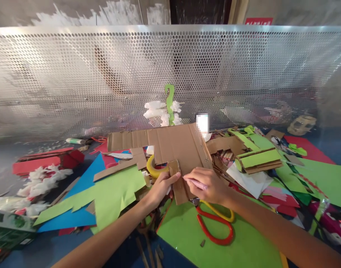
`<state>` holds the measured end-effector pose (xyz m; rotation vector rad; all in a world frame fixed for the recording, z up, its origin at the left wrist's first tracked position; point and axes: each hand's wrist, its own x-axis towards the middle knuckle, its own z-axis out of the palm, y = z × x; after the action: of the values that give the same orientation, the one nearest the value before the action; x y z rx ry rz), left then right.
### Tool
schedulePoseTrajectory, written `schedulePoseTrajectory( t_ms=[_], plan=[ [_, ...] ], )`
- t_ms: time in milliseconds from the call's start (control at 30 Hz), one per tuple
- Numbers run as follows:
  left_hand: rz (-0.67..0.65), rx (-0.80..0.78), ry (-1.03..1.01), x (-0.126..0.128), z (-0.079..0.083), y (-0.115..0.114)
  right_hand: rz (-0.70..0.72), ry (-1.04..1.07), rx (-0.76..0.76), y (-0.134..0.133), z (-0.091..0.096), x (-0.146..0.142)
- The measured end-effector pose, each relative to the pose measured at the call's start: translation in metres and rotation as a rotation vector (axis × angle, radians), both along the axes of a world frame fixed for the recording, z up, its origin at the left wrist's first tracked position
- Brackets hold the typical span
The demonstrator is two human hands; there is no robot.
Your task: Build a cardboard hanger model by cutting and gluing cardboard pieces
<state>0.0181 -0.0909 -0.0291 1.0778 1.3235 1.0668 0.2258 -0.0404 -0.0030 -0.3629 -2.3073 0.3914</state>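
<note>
My left hand [161, 187] pinches a narrow cardboard strip [178, 184] near its top edge and holds it upright against a large flat cardboard piece [170, 143]. My right hand [206, 185] is closed round a thin pink pen-like stick [195, 182], whose tip touches the strip. Scissors with red and yellow handles [215, 223] lie on a green paper sheet [237, 245] just below my right wrist. A yellow tape roll [152, 167] sits beside my left hand.
Coloured paper scraps cover the table: green [114, 191], blue [83, 186], red [36, 165]. A green-faced cardboard block [256, 160] lies to the right. A perforated metal screen [170, 74] stands across the back, with a green and white paper figure [167, 108] before it.
</note>
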Motion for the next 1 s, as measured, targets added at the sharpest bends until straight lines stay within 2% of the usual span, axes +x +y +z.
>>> schedulePoseTrajectory(
  t_ms=[133,233,367,533,633,733,867,1000],
  plan=[
    [-0.026,-0.007,-0.007,0.003,0.002,-0.002,-0.05,0.017,-0.015,0.005,0.003,-0.001],
    [-0.029,0.0,-0.003,0.004,0.002,-0.004,-0.026,-0.005,-0.013,0.005,0.006,0.001],
    [-0.017,0.009,0.002,0.002,0.001,-0.003,0.112,-0.086,-0.017,0.003,0.008,0.005],
    [-0.009,0.002,-0.006,0.001,0.001,-0.001,0.318,-0.132,-0.02,0.007,0.001,0.007],
    [0.001,-0.013,0.002,0.001,0.001,-0.001,0.409,-0.15,-0.073,0.013,-0.002,0.009],
    [-0.003,-0.014,0.007,0.001,0.001,-0.001,0.351,-0.108,-0.157,0.016,-0.001,0.011],
    [-0.007,-0.003,-0.005,0.001,0.0,-0.001,0.246,-0.04,-0.183,0.016,0.002,0.012],
    [0.006,-0.012,-0.023,0.0,-0.005,0.0,0.322,-0.123,-0.228,0.017,-0.002,0.012]
  ],
)
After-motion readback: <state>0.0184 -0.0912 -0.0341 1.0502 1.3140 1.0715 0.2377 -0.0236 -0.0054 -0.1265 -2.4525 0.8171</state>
